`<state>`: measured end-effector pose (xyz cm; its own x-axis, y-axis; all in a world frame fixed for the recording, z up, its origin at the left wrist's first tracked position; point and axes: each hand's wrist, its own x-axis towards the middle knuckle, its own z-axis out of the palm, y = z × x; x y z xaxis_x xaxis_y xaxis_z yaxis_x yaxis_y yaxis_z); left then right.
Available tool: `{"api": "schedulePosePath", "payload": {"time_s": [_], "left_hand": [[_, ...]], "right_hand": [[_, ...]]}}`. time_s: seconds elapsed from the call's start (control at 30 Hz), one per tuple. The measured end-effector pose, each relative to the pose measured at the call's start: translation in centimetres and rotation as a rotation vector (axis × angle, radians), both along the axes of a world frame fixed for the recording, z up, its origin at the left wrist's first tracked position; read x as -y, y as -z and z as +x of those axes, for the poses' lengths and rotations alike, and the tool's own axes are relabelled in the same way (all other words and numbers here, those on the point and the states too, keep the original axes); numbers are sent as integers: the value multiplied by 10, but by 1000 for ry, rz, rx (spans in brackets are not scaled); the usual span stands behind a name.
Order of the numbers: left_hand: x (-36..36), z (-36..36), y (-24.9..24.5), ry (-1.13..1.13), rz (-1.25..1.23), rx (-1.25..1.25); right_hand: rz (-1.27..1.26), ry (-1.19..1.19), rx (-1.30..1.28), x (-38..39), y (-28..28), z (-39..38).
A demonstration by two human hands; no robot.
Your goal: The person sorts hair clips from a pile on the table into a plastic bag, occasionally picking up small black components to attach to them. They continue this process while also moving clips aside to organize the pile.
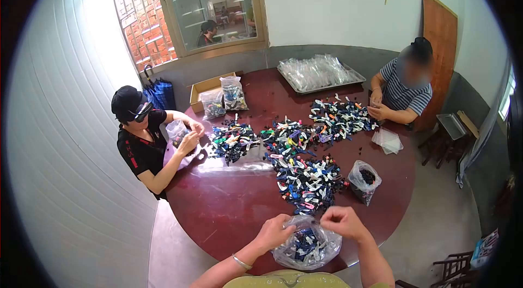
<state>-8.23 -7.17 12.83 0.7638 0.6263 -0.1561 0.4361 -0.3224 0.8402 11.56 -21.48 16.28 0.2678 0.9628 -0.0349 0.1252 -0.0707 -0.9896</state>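
Note:
In front of my body stands an open clear plastic bag (321, 255), part filled with small blue, white and black clip-like pieces (306, 245). My left hand (275, 231) is closed on the bag's left rim, thumb and fingers pinching the film. Above the right side of the opening, my right hand (344, 221) has its fingers curled together; whatever they hold is hidden. Just beyond the bag begins a long heap of mixed small clip-like pieces (308, 179), mostly black, white and blue with some pink, green and orange.
On the round red table (234, 206), a smaller open bag (365, 179) of dark pieces stands right. Two people handle pieces at the left (141, 141) and far right (406, 84). Filled bags (234, 95) stand by a cardboard box (199, 89); a tray (305, 89) holds clear bags.

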Motion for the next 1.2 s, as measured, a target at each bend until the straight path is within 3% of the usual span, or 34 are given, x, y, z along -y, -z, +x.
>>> {"api": "schedulePosePath", "payload": {"time_s": [0.07,0.17,0.2,0.33,0.4,0.43,0.47,0.5,0.53,0.57,0.63,0.73,0.93,1.07,1.17,1.2], "left_hand": [[-2,1,-1,-24,-33,26],[4,4,-25,2,-161,-33],[6,4,-13,23,-4,94],[3,3,-23,-7,2,129],[-4,-1,-17,-13,28,163],[-9,-3,-13,40,154,218],[-11,-6,-5,-18,-80,127],[-11,-10,2,28,76,207],[-7,-10,-9,-9,-11,113],[-4,-10,-9,-18,-50,146],[-5,-14,-14,10,-13,21],[-5,-15,-9,51,23,51],[2,-9,-1,57,-391,117],[-7,-10,-8,126,-308,43],[-13,-14,-10,143,-120,-67],[-13,-14,-16,145,16,-106]], "right_hand": [[-7,-166,224,13,-11,-6],[-2,-138,542,15,3,-25],[-16,-116,618,13,8,-33],[56,8,852,6,16,-51],[116,61,730,4,19,-45],[200,147,729,0,19,-41],[201,185,731,-1,12,-35],[187,256,672,2,13,-29],[228,298,712,4,10,-23],[96,332,665,10,3,-21],[-13,282,725,21,5,-17],[-49,160,806,28,32,-20],[-245,158,984,23,46,-48],[-274,146,935,25,57,-29],[-92,211,667,29,47,-25],[-181,194,527,26,39,-26]]}}
